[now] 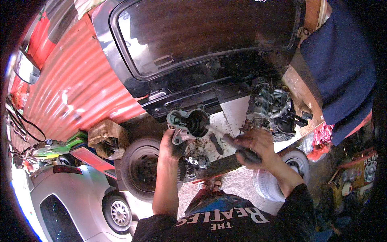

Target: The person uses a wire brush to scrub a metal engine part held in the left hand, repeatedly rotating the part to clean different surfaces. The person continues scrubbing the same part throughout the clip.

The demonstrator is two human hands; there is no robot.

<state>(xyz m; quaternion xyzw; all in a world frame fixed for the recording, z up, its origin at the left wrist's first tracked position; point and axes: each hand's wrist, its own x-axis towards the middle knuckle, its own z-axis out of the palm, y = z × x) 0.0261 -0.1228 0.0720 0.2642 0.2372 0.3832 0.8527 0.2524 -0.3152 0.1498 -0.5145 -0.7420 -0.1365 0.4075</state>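
Note:
My left hand (172,144) grips a cast-metal housing (197,122) from below and the left, holding it up over the bench. A round dark bore opens in the housing, and a smaller lobe with bolt ears sits at its left. My right hand (258,146) is closed around a dark-handled tool (249,155) with a pale shaft. The shaft points up and left to the right edge of the bore; whether its tip touches inside I cannot tell. Beneath the hands, a slim dark tool (216,144) lies on the dirty light worktop (231,121).
A greasy engine assembly (270,107) stands on the right of the worktop. Small metal parts (195,163) lie at its near edge. Tires flank me, one at left (141,167) and one at right (296,163). A black vehicle hatch (205,44) rises behind; a silver car (72,197) stands left.

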